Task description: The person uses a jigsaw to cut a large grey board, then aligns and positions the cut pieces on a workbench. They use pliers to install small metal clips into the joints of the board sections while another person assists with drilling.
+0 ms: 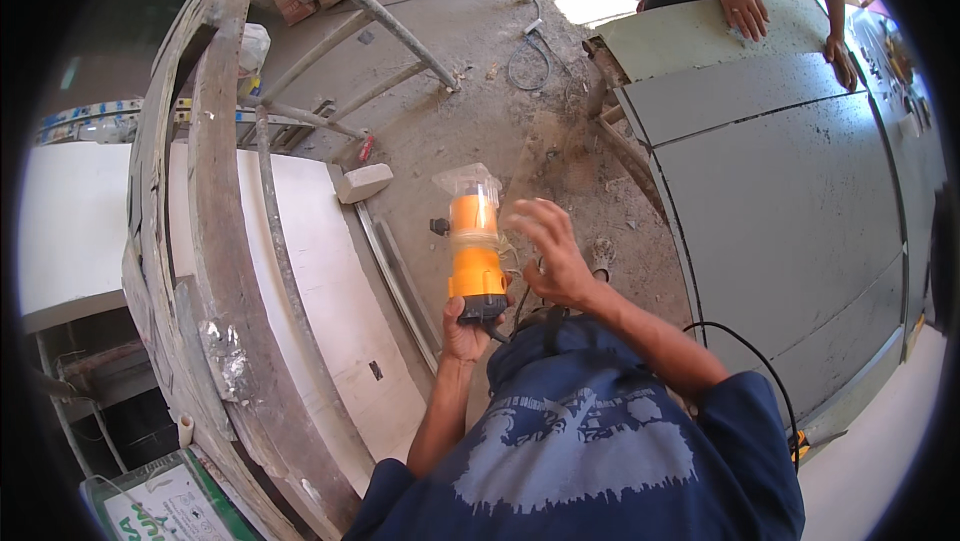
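Observation:
My left hand (465, 334) is wrapped round the black end of a yellow trim router (477, 266), held out ahead of my body. Its clear plastic base (466, 186) points away from me, and a black knob (439, 227) sticks out on its left side. A dark cord leaves the black end near my palm. Just right of the router my right hand (556, 253) is raised with bent, parted fingers. It looks empty and apart from the tool.
At right stands a bench with grey panels (780, 191); another person's hands (745, 13) rest at its far end. A black cable (745, 336) loops beside my right arm. On the left are wooden planks (225, 171), metal scaffold pipes (375, 11) and a white block (364, 183).

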`<state>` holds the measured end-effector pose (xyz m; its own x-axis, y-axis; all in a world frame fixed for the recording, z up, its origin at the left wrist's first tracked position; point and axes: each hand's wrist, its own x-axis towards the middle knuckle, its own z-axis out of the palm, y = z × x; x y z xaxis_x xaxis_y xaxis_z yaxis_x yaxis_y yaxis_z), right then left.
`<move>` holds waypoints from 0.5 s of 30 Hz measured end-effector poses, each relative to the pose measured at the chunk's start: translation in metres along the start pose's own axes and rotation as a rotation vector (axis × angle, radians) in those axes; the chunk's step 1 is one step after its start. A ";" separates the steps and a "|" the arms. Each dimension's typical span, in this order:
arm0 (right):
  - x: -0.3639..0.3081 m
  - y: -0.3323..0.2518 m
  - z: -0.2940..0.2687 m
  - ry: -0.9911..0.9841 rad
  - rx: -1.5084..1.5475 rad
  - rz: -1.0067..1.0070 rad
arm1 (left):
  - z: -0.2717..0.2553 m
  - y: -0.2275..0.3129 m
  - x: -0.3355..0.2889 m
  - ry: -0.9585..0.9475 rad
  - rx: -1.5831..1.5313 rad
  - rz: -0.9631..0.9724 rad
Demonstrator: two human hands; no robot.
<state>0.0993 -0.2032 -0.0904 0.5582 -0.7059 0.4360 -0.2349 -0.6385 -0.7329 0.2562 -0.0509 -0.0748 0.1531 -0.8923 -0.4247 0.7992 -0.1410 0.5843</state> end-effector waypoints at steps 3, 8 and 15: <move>-0.013 -0.005 -0.002 -0.204 1.128 0.854 | 0.005 -0.002 0.013 -0.009 -0.196 0.001; -0.023 -0.022 0.015 -0.316 1.011 0.708 | 0.014 -0.010 0.019 0.113 -0.081 0.005; -0.037 -0.036 0.032 -0.305 0.658 0.611 | 0.002 -0.022 0.029 0.151 -0.134 -0.006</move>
<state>0.1128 -0.1443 -0.0964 0.6927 -0.6906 -0.2079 -0.1119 0.1819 -0.9769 0.2415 -0.0745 -0.0987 0.2254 -0.8160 -0.5323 0.8691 -0.0784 0.4883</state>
